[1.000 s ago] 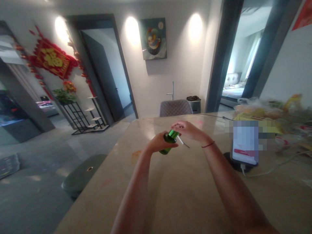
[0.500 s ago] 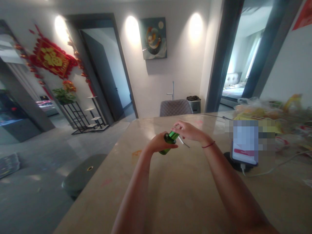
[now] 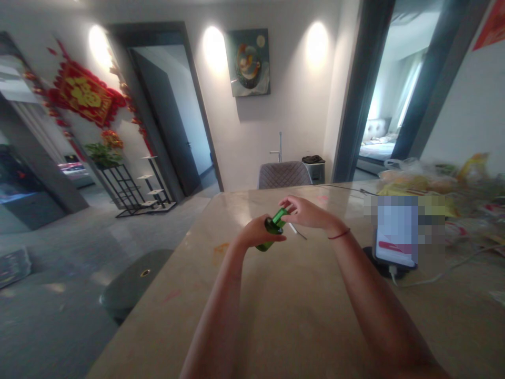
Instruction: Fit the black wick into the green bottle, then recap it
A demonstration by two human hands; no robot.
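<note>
At the worktop (image 3: 236, 321), a green bottle (image 3: 265, 245) clasped tight in the grip of the left hand (image 3: 257, 230); right hand (image 3: 307, 213) curled at its top, pinch unclear; whether opened, hidden.

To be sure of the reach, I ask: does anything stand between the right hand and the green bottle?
Nothing visible does: the right hand is right at the top of the green bottle, held in the left hand. A thin white stick shows below the right hand, beside the bottle, not between them.

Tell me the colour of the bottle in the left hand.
The bottle is green, best seen in the head view.
</note>
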